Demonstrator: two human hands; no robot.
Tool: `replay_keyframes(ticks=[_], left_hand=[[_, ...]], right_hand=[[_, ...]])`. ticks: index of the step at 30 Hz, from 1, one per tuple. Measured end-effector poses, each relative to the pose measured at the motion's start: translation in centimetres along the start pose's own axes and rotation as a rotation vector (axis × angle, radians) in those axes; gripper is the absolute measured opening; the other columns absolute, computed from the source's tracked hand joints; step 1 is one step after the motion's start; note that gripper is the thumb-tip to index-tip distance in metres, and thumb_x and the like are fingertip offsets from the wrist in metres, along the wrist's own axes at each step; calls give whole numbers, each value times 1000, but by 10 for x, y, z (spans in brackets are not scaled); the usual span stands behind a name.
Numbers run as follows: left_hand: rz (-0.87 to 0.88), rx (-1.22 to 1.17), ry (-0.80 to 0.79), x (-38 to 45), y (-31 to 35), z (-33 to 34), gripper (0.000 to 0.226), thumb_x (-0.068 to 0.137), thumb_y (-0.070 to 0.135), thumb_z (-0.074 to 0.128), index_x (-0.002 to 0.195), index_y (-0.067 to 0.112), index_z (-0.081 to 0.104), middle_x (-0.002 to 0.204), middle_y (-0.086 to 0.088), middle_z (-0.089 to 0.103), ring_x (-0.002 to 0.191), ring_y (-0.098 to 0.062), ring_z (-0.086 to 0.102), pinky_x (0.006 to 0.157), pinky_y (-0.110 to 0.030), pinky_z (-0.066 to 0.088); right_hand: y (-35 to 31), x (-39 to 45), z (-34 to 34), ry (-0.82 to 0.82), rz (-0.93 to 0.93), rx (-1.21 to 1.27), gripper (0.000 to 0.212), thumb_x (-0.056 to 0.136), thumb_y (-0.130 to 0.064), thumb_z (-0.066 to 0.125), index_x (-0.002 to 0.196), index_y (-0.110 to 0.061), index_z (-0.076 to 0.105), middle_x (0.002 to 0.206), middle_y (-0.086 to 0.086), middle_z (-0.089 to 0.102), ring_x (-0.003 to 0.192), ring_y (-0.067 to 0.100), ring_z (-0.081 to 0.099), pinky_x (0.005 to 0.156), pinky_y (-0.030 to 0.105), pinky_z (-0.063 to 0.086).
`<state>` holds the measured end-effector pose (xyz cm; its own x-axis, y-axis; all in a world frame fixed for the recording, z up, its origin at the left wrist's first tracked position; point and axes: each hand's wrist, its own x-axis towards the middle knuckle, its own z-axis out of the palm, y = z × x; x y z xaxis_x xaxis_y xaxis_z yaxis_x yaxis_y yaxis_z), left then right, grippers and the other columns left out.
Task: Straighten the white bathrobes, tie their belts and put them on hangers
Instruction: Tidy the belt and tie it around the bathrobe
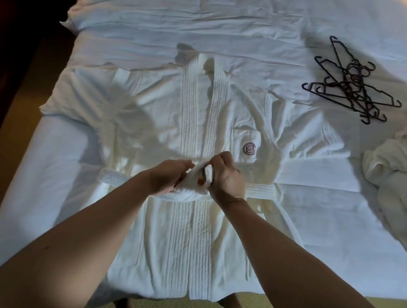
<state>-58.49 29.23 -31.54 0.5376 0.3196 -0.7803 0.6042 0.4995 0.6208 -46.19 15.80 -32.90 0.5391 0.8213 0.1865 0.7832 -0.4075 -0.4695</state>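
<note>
A white bathrobe [199, 134] lies face up and spread flat on a bed [312, 220], collar toward twelve o'clock, hem hanging over the bed's near edge at six o'clock, sleeves stretched out toward nine and three. Its ribbed front bands meet down the middle, and a chest pocket carrying a dark round logo [249, 149] sits just at two o'clock from the hands.

The belt [260, 189] runs across the waist from nine to three, and at the centre both hands work its loose ends. The right hand [227, 176] has its fingers curled round a rolled end of the belt, gripping it. The left hand [170, 178] is closed on the other strip of belt, thumb and fingers pinching the fabric, with that strip crossing between the two hands. Below them, a loop of belt sags against the robe's front.

At one o'clock from the robe, well apart from it, a tangle of dark plastic hangers [352, 86] lies on the sheet. At three o'clock, by the frame's right edge, a second white bathrobe [396, 175] sits in a crumpled heap. A pillow [182, 12] stretches along the head of the bed at twelve o'clock. Olive carpet [15, 130] shows at nine o'clock and under the hem.
</note>
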Motion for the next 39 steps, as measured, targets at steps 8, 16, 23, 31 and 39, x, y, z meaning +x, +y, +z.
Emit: replay_keyframes(ticks=[8,16,23,31,39], left_hand=[[-239,-170,-334,2,18,-8,77,99,69,21,135,10,56,123,-23,67,111,-32,69,92,-39,54],[123,47,312,22,-4,1,8,92,22,70,92,18,76,101,-6,74,98,-24,67,86,-38,57],[231,461,661,20,-46,-26,14,90,21,68,96,20,80,100,0,77,100,-20,68,79,-23,42],[481,1029,679,12,-80,-52,37,99,44,49,130,28,61,98,-8,75,93,-36,68,84,-45,51],[-15,491,1091,-2,-109,-110,73,87,51,66,144,16,36,141,-25,46,125,-51,46,104,-57,36]], right_hand=[[-6,-11,11,63,25,45,48,74,2,71,94,-26,37,90,0,52,58,24,54,56,32,43],[2,-12,5,-201,236,90,42,100,-56,39,133,-31,42,138,-6,44,125,17,46,103,44,33],[52,-27,-6,-487,641,-117,59,99,-68,12,140,-43,47,165,-7,16,153,21,0,118,60,5],[64,-32,-11,-618,590,122,95,68,-94,37,152,-51,25,168,-8,-1,154,19,-12,118,64,-1],[113,-53,-27,-245,853,-82,94,82,-46,72,155,-28,16,160,14,21,145,36,28,109,60,29]])
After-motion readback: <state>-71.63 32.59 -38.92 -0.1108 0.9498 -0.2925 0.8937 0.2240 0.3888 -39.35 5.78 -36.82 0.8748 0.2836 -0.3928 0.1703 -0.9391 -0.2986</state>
